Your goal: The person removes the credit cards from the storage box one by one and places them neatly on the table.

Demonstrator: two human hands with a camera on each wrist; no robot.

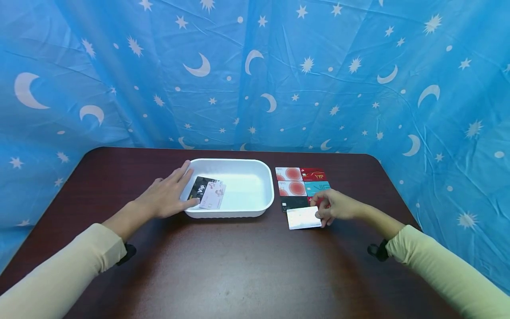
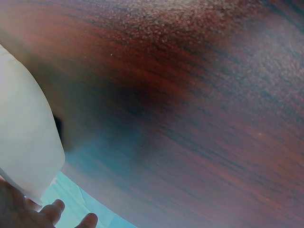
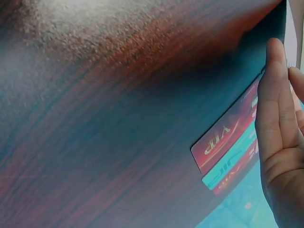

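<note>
My right hand [image 1: 338, 206] pinches a whitish card [image 1: 302, 218] at its right edge, tilted up over the front of a block of cards. The right wrist view shows the fingers [image 3: 273, 104] beside a red VIP card [image 3: 221, 137]. My left hand [image 1: 165, 197] rests at the left end of a white tray [image 1: 247, 186], fingers fairly straight along the rim, thumb by the inner side. Inside the tray lie a black VIP card [image 1: 195, 188] and a pale pink card [image 1: 213, 196] overlapping it. The left wrist view shows only some fingertips [image 2: 88, 221].
Right of the tray, cards lie in two columns: two with red circles [image 1: 292, 188], a red VIP card [image 1: 314, 174], a teal one [image 1: 314, 188], a black one [image 1: 294, 203], and a red one partly hidden by my hand. Behind the brown table [image 1: 239, 266] hangs a blue curtain [image 1: 255, 102].
</note>
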